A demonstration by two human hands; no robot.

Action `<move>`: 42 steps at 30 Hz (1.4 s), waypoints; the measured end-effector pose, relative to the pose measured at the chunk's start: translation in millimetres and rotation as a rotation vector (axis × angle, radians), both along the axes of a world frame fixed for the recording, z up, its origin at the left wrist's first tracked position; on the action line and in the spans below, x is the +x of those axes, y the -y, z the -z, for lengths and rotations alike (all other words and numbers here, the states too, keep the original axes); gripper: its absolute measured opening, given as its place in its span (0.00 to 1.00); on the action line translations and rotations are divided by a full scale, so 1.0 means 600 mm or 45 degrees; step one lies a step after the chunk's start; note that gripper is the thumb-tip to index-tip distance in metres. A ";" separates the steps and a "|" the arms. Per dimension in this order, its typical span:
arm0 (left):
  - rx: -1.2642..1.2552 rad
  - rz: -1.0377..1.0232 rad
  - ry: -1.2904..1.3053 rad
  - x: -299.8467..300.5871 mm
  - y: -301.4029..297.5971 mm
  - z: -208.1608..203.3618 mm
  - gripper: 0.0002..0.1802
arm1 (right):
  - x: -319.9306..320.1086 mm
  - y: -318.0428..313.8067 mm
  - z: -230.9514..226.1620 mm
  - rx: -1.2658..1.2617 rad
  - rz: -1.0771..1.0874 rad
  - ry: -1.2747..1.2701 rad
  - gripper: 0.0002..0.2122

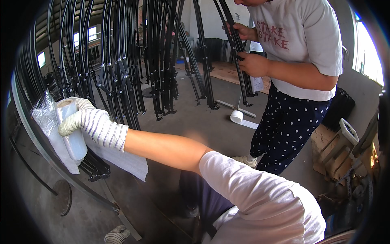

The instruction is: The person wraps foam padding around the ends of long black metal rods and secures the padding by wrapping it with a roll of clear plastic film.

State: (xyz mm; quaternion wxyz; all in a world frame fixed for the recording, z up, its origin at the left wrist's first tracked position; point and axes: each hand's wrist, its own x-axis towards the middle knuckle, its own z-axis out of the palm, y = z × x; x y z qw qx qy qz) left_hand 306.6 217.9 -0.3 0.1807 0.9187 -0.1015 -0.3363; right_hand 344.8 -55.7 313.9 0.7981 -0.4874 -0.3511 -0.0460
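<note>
My right arm reaches across to the left. Its hand (95, 124), in a whitish striped knit glove, is closed around an upright roll of clear stretch film (75, 140) with a cardboard core. Crumpled film (45, 116) lies beside the roll, against hanging black metal tubes (120, 77) with joints. A white foam-like sheet (122, 160) is around the lower part of the nearest tubes. Low at the bottom edge, my left hand (117, 235), also gloved, is only partly in view. Its fingers look curled; what they hold, if anything, is hidden.
A co-worker (292, 61) stands at the right, both hands on a black tube frame (239, 61). A white roll (236, 117) lies on the concrete floor near them. A curved metal rail (53, 156) and a round base plate (62, 198) are at left, a wooden stool (341, 142) at right.
</note>
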 end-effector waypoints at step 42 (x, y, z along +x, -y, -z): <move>-0.060 0.004 0.042 0.002 -0.013 0.012 0.24 | -0.005 -0.006 -0.002 0.023 0.049 0.030 0.27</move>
